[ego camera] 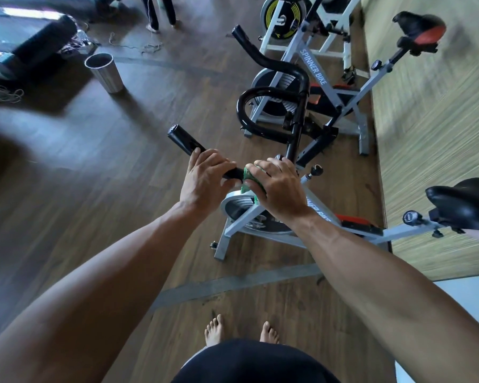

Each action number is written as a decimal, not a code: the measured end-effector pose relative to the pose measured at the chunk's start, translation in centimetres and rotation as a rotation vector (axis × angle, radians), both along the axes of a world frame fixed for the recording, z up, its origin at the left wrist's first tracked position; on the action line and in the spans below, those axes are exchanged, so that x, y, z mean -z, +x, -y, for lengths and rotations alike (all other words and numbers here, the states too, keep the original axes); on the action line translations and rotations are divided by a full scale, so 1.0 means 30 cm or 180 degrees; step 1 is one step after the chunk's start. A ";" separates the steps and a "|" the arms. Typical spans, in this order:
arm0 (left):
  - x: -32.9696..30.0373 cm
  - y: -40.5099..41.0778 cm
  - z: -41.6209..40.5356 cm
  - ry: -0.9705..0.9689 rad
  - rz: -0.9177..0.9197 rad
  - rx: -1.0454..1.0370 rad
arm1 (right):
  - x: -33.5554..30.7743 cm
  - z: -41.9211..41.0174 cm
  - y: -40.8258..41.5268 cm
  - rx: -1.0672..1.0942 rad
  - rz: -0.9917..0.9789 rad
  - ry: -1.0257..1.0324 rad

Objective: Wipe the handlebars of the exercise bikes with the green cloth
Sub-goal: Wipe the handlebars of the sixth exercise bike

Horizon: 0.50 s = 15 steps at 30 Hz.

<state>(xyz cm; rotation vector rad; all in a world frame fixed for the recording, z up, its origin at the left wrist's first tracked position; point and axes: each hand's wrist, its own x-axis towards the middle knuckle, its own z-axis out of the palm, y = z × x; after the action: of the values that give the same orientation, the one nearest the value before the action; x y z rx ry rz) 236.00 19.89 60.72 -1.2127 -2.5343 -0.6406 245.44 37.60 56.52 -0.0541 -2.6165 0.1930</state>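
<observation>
Three exercise bikes in a row, grey steel frames; nearest bike (260, 217) has black curved tubular handlebar (186, 142). Left hand (205, 181) fingers curled round the bar. Right hand (280, 189) fingers wrap green cloth (249, 179) onto the bar beside it. One ribbed metal bin (104, 73) on wood floor.

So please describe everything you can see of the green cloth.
The green cloth is bunched under the right hand, which presses it around the nearest bike's black handlebar. Only small parts show: a fold between the thumb and fingers and an edge hanging below the palm. It looks like soft fabric. The left hand grips the bar just beside it.
</observation>
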 end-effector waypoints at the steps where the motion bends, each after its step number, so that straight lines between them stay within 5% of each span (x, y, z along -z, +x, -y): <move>1: 0.001 0.006 0.003 -0.0078 0.0035 0.0000 | 0.004 -0.002 -0.001 -0.0064 -0.0083 0.0017; 15: 0.091 0.261 0.093 0.0311 0.0823 -0.0456 | -0.071 0.013 0.063 -0.0758 -0.0189 -0.0643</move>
<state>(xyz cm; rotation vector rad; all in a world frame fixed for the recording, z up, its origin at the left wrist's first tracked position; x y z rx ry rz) 243.84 17.10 57.99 -0.9592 -2.7294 -0.9268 247.32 37.22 58.63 0.1913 -2.5307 0.5337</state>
